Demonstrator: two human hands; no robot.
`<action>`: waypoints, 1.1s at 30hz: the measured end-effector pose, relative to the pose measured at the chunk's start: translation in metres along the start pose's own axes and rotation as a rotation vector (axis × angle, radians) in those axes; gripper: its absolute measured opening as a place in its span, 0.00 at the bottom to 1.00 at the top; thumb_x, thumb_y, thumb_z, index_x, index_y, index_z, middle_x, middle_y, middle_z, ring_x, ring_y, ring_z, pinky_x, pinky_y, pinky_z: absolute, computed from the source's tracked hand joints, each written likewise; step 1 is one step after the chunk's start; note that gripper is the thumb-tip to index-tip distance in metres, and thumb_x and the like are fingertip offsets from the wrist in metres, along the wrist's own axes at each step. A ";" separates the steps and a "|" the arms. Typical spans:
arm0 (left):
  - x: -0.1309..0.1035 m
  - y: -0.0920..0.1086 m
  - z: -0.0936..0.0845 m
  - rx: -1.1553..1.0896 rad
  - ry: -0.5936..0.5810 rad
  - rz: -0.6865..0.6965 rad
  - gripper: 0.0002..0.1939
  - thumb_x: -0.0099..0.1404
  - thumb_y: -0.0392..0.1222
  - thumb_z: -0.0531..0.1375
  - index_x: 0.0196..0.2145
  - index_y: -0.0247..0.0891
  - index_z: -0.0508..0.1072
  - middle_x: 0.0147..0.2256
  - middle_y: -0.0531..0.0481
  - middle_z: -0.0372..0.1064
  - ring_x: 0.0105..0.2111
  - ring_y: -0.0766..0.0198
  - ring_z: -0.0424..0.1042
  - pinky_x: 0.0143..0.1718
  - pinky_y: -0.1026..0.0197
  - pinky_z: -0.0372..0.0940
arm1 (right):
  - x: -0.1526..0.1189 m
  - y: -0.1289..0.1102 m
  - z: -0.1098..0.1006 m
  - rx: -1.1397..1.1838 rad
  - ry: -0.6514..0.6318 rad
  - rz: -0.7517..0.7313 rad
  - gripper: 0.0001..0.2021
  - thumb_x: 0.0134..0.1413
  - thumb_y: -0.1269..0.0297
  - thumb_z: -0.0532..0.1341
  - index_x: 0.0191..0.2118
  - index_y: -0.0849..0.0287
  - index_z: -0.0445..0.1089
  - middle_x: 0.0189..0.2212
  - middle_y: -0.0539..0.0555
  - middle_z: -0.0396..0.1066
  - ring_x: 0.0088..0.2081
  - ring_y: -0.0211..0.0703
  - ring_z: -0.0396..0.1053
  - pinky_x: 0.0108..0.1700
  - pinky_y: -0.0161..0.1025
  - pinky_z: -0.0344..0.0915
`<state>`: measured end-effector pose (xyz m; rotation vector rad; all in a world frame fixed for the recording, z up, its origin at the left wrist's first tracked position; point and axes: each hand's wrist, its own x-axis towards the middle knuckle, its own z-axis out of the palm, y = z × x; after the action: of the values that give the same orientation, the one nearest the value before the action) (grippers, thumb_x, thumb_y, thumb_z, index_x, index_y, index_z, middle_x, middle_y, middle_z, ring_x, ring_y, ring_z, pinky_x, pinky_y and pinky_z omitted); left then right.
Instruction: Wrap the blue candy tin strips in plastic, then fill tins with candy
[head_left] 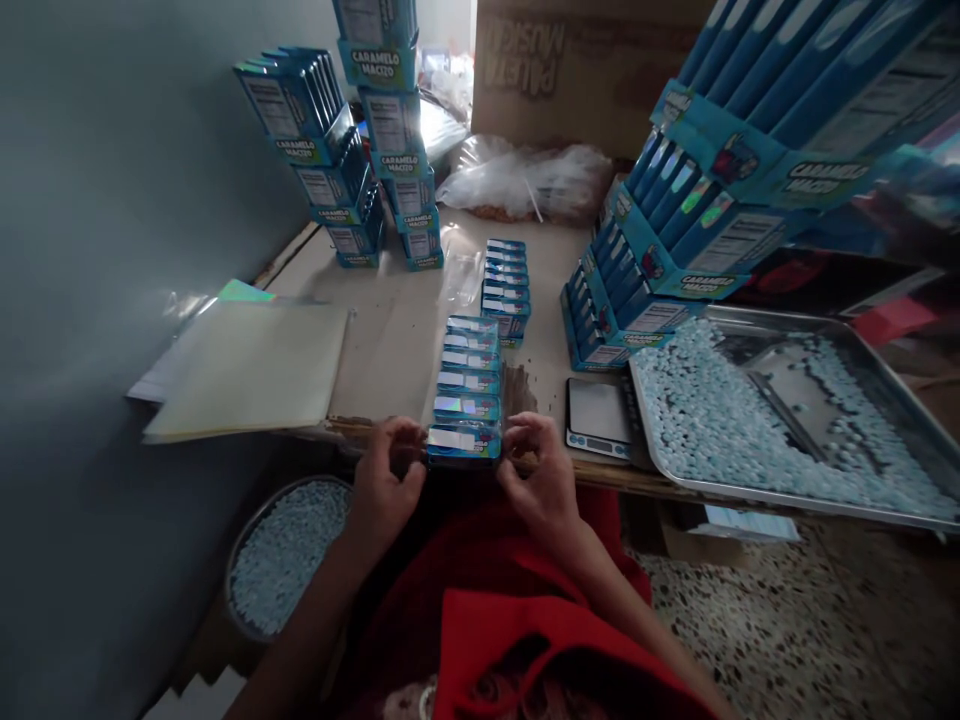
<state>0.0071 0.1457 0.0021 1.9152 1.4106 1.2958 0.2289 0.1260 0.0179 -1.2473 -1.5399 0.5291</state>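
Observation:
Between my hands, at the table's front edge, stands a blue display box [463, 385] with several small candy packs in a row. A clear plastic bag [459, 275] shows behind the box, and glossy film runs along its sides. My left hand [390, 470] is at the box's near left corner, fingers curled and thumb bent toward them. Opposite it, my right hand [538, 465] is curled in the same way at the near right corner. Both seem to pinch the bag's edges, though the thin film is hard to see. Another filled display box [506, 290] sits just behind.
Stacked blue boxes rise at the left [345, 190] and right [675, 230]. A small scale [598, 415] lies beside a metal tray [675, 465] of pale blue candies. Yellowish sheets [255, 370] overhang the left edge, above a candy-filled bowl [244, 610]. A cardboard box [585, 80] stands behind.

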 end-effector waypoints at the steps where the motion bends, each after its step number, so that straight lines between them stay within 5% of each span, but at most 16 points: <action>1: 0.004 -0.004 0.000 0.067 0.009 0.049 0.21 0.61 0.28 0.59 0.51 0.41 0.67 0.44 0.47 0.72 0.43 0.61 0.77 0.43 0.60 0.75 | 0.000 0.003 0.001 0.011 0.008 0.003 0.25 0.51 0.78 0.59 0.55 0.52 0.62 0.35 0.48 0.71 0.33 0.38 0.71 0.38 0.36 0.71; 7: 0.025 -0.017 -0.015 0.372 0.034 0.535 0.13 0.64 0.32 0.66 0.47 0.41 0.74 0.45 0.46 0.80 0.44 0.61 0.80 0.49 0.62 0.73 | 0.006 0.013 -0.003 -0.056 0.047 -0.055 0.13 0.62 0.74 0.61 0.49 0.52 0.73 0.37 0.51 0.77 0.36 0.41 0.75 0.40 0.38 0.71; 9: 0.031 -0.014 -0.019 0.328 0.085 0.469 0.09 0.65 0.34 0.67 0.43 0.41 0.77 0.41 0.50 0.81 0.39 0.64 0.81 0.45 0.65 0.73 | 0.011 0.015 -0.006 0.008 -0.004 -0.031 0.06 0.64 0.71 0.64 0.42 0.52 0.76 0.36 0.51 0.78 0.37 0.42 0.75 0.41 0.39 0.70; 13: 0.038 0.000 -0.022 0.146 0.145 0.123 0.05 0.64 0.37 0.68 0.39 0.41 0.78 0.32 0.56 0.79 0.29 0.69 0.78 0.35 0.69 0.72 | 0.027 0.011 -0.008 0.178 -0.102 0.009 0.04 0.64 0.67 0.66 0.37 0.52 0.78 0.34 0.50 0.75 0.38 0.43 0.73 0.42 0.40 0.68; 19: 0.024 0.014 0.000 0.120 0.402 0.156 0.10 0.64 0.34 0.66 0.43 0.39 0.73 0.36 0.52 0.75 0.36 0.67 0.76 0.41 0.64 0.71 | 0.030 0.002 0.004 0.526 -0.058 0.247 0.08 0.68 0.61 0.62 0.35 0.54 0.74 0.33 0.49 0.69 0.36 0.41 0.68 0.40 0.38 0.66; 21: 0.013 0.013 0.005 0.060 0.365 0.052 0.14 0.68 0.36 0.62 0.50 0.39 0.69 0.37 0.52 0.72 0.35 0.67 0.75 0.42 0.62 0.71 | 0.019 0.004 0.004 0.448 0.014 0.276 0.07 0.69 0.59 0.59 0.43 0.53 0.73 0.37 0.51 0.70 0.38 0.42 0.68 0.41 0.39 0.66; 25: -0.007 0.010 -0.008 0.043 0.276 0.037 0.18 0.69 0.42 0.61 0.55 0.41 0.65 0.42 0.47 0.67 0.42 0.61 0.72 0.48 0.54 0.71 | -0.006 0.004 -0.009 0.127 0.127 0.011 0.25 0.64 0.57 0.63 0.63 0.50 0.63 0.51 0.58 0.68 0.48 0.52 0.69 0.49 0.50 0.68; 29: -0.008 0.012 -0.024 0.279 0.059 0.304 0.24 0.60 0.39 0.69 0.52 0.42 0.68 0.50 0.43 0.68 0.51 0.53 0.71 0.54 0.49 0.70 | -0.008 -0.007 -0.017 -0.241 0.011 -0.414 0.24 0.56 0.66 0.71 0.57 0.43 0.70 0.49 0.54 0.73 0.51 0.55 0.69 0.53 0.52 0.65; 33: 0.003 0.015 -0.012 0.284 0.018 0.365 0.16 0.64 0.31 0.63 0.48 0.42 0.69 0.42 0.48 0.73 0.43 0.60 0.75 0.46 0.57 0.72 | 0.002 -0.010 -0.013 -0.391 -0.129 -0.500 0.23 0.62 0.72 0.67 0.58 0.39 0.71 0.45 0.47 0.79 0.49 0.48 0.73 0.53 0.49 0.59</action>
<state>0.0042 0.1409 0.0205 2.4475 1.3558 1.3259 0.2359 0.1208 0.0318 -1.0624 -2.0478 -0.0214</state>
